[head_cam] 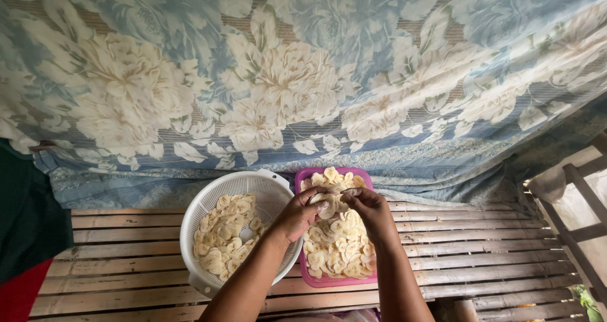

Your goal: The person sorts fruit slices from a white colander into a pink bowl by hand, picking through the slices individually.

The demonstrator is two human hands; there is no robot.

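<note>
Far left: dark green cloth (25, 214) with a red cloth (19, 293) below it, at the bench's end. Slatted wooden bench (126, 233) runs across the frame. White colander (208, 205) sits on it, partly filled with pale banana slices (227, 243). Just beside it, touching, a pink rectangular tray (303, 278) heaped with more slices. Left hand (297, 216) and right hand (370, 211) meet above the tray, fingers pinched together on one slice (329, 203) held between them. Floral blue-and-cream sheet (303, 82) hangs behind. Far right: wooden frame (578, 202).
</note>
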